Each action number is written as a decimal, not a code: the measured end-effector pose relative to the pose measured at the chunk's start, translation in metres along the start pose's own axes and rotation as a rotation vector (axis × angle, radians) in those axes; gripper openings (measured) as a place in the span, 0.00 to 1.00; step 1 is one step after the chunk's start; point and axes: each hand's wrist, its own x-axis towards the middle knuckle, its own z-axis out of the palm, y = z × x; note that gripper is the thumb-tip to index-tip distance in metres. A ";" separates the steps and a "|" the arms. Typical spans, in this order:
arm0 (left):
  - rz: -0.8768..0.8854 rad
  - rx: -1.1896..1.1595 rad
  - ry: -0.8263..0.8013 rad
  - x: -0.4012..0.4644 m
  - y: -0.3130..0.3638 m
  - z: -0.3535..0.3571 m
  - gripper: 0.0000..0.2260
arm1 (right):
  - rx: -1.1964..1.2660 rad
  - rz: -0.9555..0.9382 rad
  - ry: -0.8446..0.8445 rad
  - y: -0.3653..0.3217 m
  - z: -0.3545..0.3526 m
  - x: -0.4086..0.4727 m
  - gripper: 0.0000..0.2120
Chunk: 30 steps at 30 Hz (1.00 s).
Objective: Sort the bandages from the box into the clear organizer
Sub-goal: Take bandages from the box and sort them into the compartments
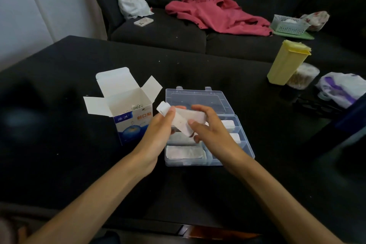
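A white and blue bandage box (129, 117) stands open on the black table, flaps spread, a few bandages visible inside. Just to its right lies the clear organizer (245, 145) with its lid (198, 98) laid back. White bandage stacks (185, 152) fill its near-left compartment, and more lie at the right. Above the organizer both hands hold a stack of white bandages (182, 119). My left hand (158, 132) grips its left end. My right hand (208, 127) pinches its right end between thumb and fingers.
A yellow lidded container (285, 62), a tub of cotton swabs (303, 76) and a white-purple plastic bag (340, 89) sit at the table's right. Behind is a dark sofa with a red jacket (215, 10), a white bag (132, 3), a phone (143, 21) and a basket (289, 24).
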 end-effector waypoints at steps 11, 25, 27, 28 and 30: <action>0.217 0.249 -0.121 -0.001 -0.002 0.004 0.12 | 0.340 0.168 -0.017 -0.005 -0.007 0.003 0.16; 0.205 0.585 -0.230 0.009 0.000 -0.019 0.10 | -0.148 0.088 -0.119 0.004 -0.021 0.010 0.13; 0.212 0.582 -0.266 0.008 0.002 -0.027 0.13 | -0.233 0.045 -0.098 0.004 -0.023 0.010 0.13; 0.210 0.577 -0.292 0.008 0.002 -0.031 0.15 | -0.224 0.033 -0.090 0.004 -0.025 0.010 0.12; 0.210 0.567 -0.342 0.007 0.004 -0.038 0.19 | -0.150 0.024 -0.094 0.003 -0.029 0.009 0.11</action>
